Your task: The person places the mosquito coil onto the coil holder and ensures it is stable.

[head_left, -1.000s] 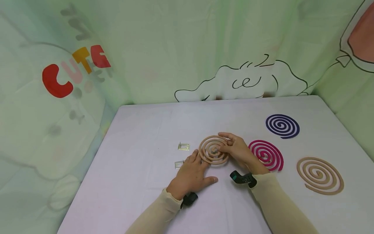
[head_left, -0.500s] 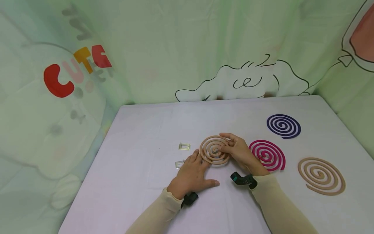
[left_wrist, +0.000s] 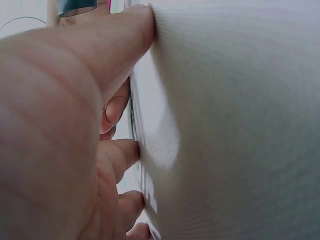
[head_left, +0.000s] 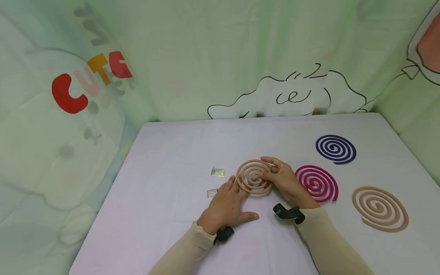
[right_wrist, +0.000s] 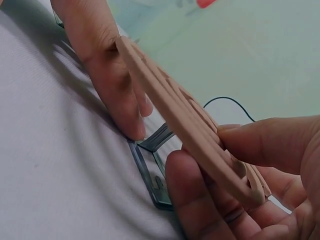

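Observation:
My right hand (head_left: 288, 181) pinches a tan mosquito coil (head_left: 245, 164) between thumb and fingers, at the coil's right side. In the right wrist view the coil (right_wrist: 165, 105) is tilted over a small metal coil stand (right_wrist: 157, 187). The stand lies on the table, partly hidden behind the fingers. My left hand (head_left: 227, 206) rests on the table with its fingers stretched out and the thumb spread. One left fingertip touches the stand's corner in the right wrist view. Up close in the left wrist view, the left fingertips (left_wrist: 131, 202) press on the cloth.
Two metal stands (head_left: 218, 172) lie left of the coil, one partly behind the left hand. To the right are a pink coil (head_left: 314, 172) with metal beneath it, a dark blue coil (head_left: 336, 149) and another tan coil (head_left: 380, 208). White cloth covers the table (head_left: 154, 191).
The whole head view has shifted slightly. Both hands and the held coil keep nearly the same places relative to each other and the table.

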Available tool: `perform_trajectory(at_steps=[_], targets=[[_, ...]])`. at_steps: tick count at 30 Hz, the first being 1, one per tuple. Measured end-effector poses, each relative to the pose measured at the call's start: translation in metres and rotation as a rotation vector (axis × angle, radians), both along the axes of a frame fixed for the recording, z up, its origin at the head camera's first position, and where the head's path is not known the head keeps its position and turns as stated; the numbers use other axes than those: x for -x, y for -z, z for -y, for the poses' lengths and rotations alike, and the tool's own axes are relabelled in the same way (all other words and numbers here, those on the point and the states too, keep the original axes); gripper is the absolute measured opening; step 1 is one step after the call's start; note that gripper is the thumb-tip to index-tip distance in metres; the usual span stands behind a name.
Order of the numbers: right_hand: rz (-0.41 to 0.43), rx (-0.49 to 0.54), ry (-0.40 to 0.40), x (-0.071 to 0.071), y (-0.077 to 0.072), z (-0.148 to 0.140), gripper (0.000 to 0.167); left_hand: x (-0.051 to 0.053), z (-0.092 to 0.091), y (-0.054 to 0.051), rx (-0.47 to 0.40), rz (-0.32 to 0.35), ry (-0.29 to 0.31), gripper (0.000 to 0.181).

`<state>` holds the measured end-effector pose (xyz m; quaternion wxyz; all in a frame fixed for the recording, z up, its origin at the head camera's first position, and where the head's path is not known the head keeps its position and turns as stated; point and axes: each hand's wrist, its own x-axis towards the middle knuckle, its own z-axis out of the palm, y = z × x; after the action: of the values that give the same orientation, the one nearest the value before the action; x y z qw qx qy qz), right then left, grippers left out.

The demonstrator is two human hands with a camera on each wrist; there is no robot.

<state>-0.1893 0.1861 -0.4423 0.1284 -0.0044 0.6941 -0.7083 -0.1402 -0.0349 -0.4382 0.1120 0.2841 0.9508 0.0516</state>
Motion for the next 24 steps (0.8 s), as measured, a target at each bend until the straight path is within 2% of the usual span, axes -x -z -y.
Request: perform_trajectory(at_steps=[12, 24], targets=[[-0.016, -0.01, -0.004, 0.0001, 0.0018, 0.0001, 0.065, -0.0006, 0.0, -0.0021, -0.013, -0.008, 0.0, 0.1], [-0.042, -0.058, 0.004, 0.0007, 0.0021, 0.0026, 0.065, 0.0, 0.0009, 0.0025, -0.014, -0.015, -0.005, 0.1]])
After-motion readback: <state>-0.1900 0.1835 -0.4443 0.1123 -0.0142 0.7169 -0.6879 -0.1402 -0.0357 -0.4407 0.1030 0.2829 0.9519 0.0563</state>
